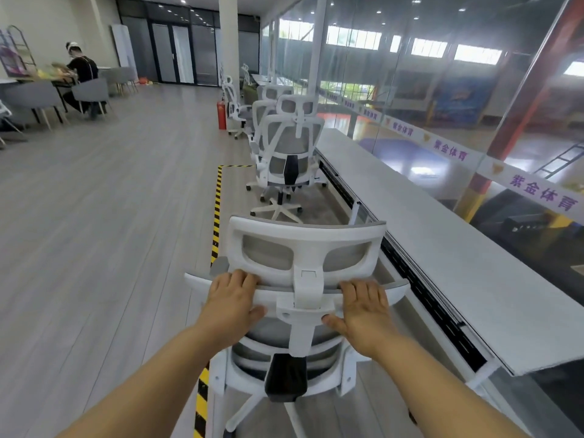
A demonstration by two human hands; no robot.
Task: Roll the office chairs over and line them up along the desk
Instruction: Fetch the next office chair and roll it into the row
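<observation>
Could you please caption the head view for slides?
The left hand and right hand grip a white chair beside the long desk.

We count two hands, one left hand (232, 300) and one right hand (363, 311), and one white mesh office chair (308, 235) nearest us. Beyond it stand at least four more white chairs (286, 159), overlapping, so the exact number is unclear. There is one long worktop (442, 248), one red fire extinguisher (222, 115), one pillar (228, 42), one seated person (82, 71) and at least three grey chairs (91, 91).
</observation>
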